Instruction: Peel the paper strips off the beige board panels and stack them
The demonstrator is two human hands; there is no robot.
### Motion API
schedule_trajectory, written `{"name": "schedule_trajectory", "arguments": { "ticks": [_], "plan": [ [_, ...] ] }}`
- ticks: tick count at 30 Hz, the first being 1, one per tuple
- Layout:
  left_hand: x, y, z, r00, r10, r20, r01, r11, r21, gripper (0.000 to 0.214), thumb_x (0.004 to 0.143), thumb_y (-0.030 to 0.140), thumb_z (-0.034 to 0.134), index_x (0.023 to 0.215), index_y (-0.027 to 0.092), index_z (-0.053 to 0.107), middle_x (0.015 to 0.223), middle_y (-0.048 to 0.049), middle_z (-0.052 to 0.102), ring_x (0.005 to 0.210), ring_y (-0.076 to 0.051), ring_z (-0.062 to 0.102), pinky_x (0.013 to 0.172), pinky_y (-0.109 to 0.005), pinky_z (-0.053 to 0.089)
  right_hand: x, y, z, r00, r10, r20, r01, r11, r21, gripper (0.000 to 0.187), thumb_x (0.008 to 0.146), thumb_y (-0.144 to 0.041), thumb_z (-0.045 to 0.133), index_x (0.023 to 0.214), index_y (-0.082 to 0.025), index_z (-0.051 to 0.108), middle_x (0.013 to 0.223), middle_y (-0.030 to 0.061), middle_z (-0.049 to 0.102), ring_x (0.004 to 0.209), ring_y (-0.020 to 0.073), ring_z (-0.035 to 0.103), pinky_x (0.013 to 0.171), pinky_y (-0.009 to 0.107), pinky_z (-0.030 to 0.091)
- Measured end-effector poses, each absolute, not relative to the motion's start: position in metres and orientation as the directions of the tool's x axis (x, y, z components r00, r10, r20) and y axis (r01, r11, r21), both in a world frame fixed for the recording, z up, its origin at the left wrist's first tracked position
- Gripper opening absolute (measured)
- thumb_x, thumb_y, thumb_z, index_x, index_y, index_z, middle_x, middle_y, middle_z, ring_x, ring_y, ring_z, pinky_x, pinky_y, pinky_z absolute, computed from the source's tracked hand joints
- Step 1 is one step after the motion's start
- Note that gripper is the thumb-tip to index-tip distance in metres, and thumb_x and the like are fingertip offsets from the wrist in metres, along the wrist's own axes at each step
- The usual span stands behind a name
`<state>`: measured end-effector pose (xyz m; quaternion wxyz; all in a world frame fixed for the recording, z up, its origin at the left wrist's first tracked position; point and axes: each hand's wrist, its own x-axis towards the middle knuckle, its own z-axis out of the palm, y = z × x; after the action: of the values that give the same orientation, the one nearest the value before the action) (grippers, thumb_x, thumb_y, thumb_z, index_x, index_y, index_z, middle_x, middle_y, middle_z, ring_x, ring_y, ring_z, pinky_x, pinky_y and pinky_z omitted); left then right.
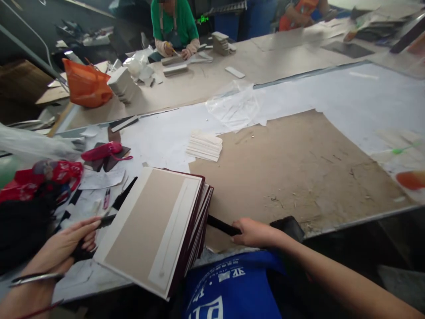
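Observation:
A stack of dark red hardback covers (pixel 146 226) leans at the table's front edge, with its top board showing a beige panel and white borders. On its right side, my right hand (pixel 254 232) is closed on the end of a black strip (pixel 222 225), which runs to the stack's edge. At the left side, my left hand (pixel 79 235) pinches a dark strip end (pixel 106 220) beside the top cover. Whether both ends belong to one strip is hidden by the stack. Another black piece (pixel 125 194) sticks out behind the covers.
A brown board (pixel 299 155) covers the table's right part, beside a pile of white strips (pixel 204 146). A red pouch (pixel 102 151) and a pink pen (pixel 106 198) lie left. Across the table, a person in a green top (pixel 174 24) works near an orange bag (pixel 86 84).

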<state>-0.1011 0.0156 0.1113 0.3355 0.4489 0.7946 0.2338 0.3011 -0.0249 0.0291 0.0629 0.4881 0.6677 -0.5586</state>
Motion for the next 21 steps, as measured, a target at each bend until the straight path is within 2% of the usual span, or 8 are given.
{"name": "schedule_trajectory", "arguments": {
  "ticks": [3, 5, 6, 9, 12, 16, 18, 21],
  "plan": [
    [-0.081, 0.023, 0.132, -0.389, 0.759, -0.522, 0.245, 0.631, 0.736, 0.019, 0.072, 0.039, 0.058, 0.081, 0.022, 0.059, 0.042, 0.0094, 0.036, 0.041, -0.004, 0.032, 0.042, -0.017, 0.03, 0.318, -0.015, 0.066, -0.615, 0.534, -0.581, 0.634, -0.104, -0.766, 0.018, 0.074, -0.028, 0.051, 0.08, -0.014, 0.06, 0.064, 0.0001, 0.056, 0.054, 0.0115, 0.048, 0.047, 0.02, 0.031],
    [-0.066, 0.027, 0.143, -0.374, 0.723, -0.58, 0.115, 0.657, 0.745, 0.017, 0.069, 0.035, 0.063, 0.076, 0.02, 0.059, 0.044, 0.0088, 0.039, 0.043, -0.004, 0.033, 0.044, -0.016, 0.031, 0.326, -0.011, 0.094, -0.592, 0.603, -0.535, 0.645, -0.044, -0.763, 0.022, 0.074, -0.028, 0.052, 0.089, -0.014, 0.061, 0.071, 0.002, 0.06, 0.061, 0.0137, 0.053, 0.051, 0.021, 0.034],
    [-0.06, 0.029, 0.147, -0.368, 0.726, -0.581, 0.103, 0.653, 0.75, 0.017, 0.067, 0.033, 0.065, 0.074, 0.02, 0.06, 0.044, 0.0081, 0.041, 0.044, -0.005, 0.035, 0.045, -0.017, 0.033, 0.328, -0.011, 0.108, -0.568, 0.644, -0.513, 0.657, -0.021, -0.754, 0.027, 0.074, -0.028, 0.053, 0.098, -0.016, 0.06, 0.078, 0.0035, 0.062, 0.066, 0.0154, 0.055, 0.055, 0.021, 0.036],
    [-0.05, 0.031, 0.155, -0.329, 0.751, -0.572, 0.115, 0.634, 0.765, 0.022, 0.058, 0.031, 0.072, 0.072, 0.017, 0.061, 0.049, 0.0058, 0.05, 0.048, -0.007, 0.043, 0.047, -0.018, 0.038, 0.324, -0.012, 0.142, -0.558, 0.687, -0.466, 0.653, 0.016, -0.758, 0.042, 0.077, -0.026, 0.052, 0.118, -0.022, 0.052, 0.094, 0.0054, 0.064, 0.078, 0.0181, 0.058, 0.064, 0.023, 0.039],
    [-0.056, 0.028, 0.161, -0.217, 0.784, -0.582, 0.188, 0.618, 0.763, 0.031, 0.053, 0.032, 0.075, 0.076, 0.016, 0.062, 0.058, 0.0027, 0.06, 0.048, -0.009, 0.049, 0.046, -0.019, 0.038, 0.306, -0.014, 0.162, -0.66, 0.623, -0.419, 0.571, 0.054, -0.819, 0.028, 0.078, -0.025, 0.052, 0.105, -0.023, 0.06, 0.092, 0.0024, 0.064, 0.079, 0.0163, 0.058, 0.065, 0.022, 0.04],
    [-0.08, 0.022, 0.177, -0.032, 0.827, -0.561, 0.277, 0.547, 0.79, 0.028, 0.061, 0.034, 0.069, 0.081, 0.016, 0.06, 0.057, 0.0025, 0.06, 0.04, -0.01, 0.05, 0.041, -0.02, 0.036, 0.271, -0.012, 0.173, -0.732, 0.579, -0.36, 0.459, 0.029, -0.888, 0.016, 0.079, -0.02, 0.053, 0.09, -0.02, 0.063, 0.086, -0.0012, 0.063, 0.077, 0.0114, 0.056, 0.065, 0.017, 0.041],
    [-0.092, 0.018, 0.185, 0.022, 0.845, -0.534, 0.329, 0.498, 0.802, 0.029, 0.063, 0.035, 0.068, 0.081, 0.015, 0.06, 0.055, 0.002, 0.059, 0.038, -0.011, 0.05, 0.039, -0.02, 0.036, 0.253, -0.01, 0.179, -0.733, 0.566, -0.378, 0.44, -0.03, -0.898, 0.013, 0.079, -0.02, 0.053, 0.088, -0.018, 0.062, 0.082, -0.0009, 0.061, 0.069, 0.0093, 0.054, 0.06, 0.016, 0.041],
    [-0.1, 0.013, 0.191, 0.13, 0.87, -0.475, 0.398, 0.393, 0.829, 0.028, 0.065, 0.038, 0.066, 0.08, 0.015, 0.061, 0.057, -0.0003, 0.06, 0.039, -0.012, 0.051, 0.039, -0.021, 0.038, 0.227, -0.007, 0.19, -0.725, 0.486, -0.487, 0.436, -0.224, -0.872, 0.018, 0.081, -0.029, 0.053, 0.091, -0.015, 0.059, 0.075, -0.0007, 0.056, 0.051, 0.0057, 0.048, 0.046, 0.015, 0.038]
  ]
}}
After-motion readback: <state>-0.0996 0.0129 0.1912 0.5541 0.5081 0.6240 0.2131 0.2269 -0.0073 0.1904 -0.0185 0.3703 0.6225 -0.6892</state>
